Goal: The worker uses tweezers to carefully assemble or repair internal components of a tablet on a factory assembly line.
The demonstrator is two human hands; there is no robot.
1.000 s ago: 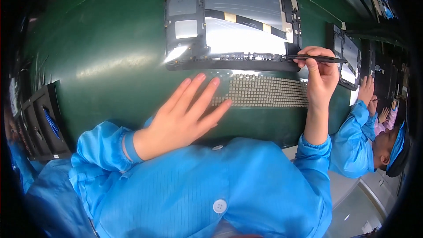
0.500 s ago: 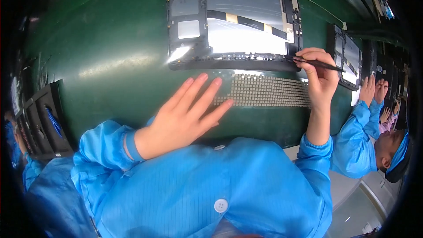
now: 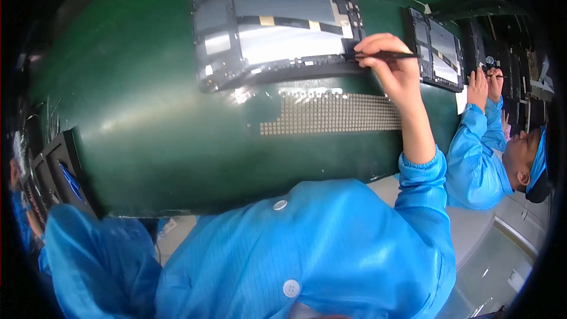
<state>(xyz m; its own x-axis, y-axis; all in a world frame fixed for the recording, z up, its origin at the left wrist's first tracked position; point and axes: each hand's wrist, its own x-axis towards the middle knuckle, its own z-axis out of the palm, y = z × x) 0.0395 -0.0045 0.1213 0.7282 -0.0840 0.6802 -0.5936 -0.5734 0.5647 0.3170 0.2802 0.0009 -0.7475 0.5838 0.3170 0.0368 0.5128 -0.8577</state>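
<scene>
My right hand (image 3: 394,68) is closed in a pinch on black tweezers (image 3: 390,55). The tip end of the tweezers reaches the lower right corner of an opened tablet-like device (image 3: 289,44), which lies flat with its inside up; whether the tip touches a part there is too small to tell. Inside it are silver plates, a black ribbon with yellowish tape, and a row of small components along the near edge. Just nearer to me lies a clear sheet of small grey square pads (image 3: 336,112), its upper left part bare of pads. My left hand is out of view.
A similar opened device (image 3: 437,50) lies to the right, near a co-worker's hands (image 3: 484,85). A black tray (image 3: 68,171) with a blue item in it sits at the left edge of the green table (image 3: 147,159).
My left hand has drawn back from beside the pad sheet and left the view. My right hand still holds the tweezers at the device's corner. The whole view has shifted somewhat.
</scene>
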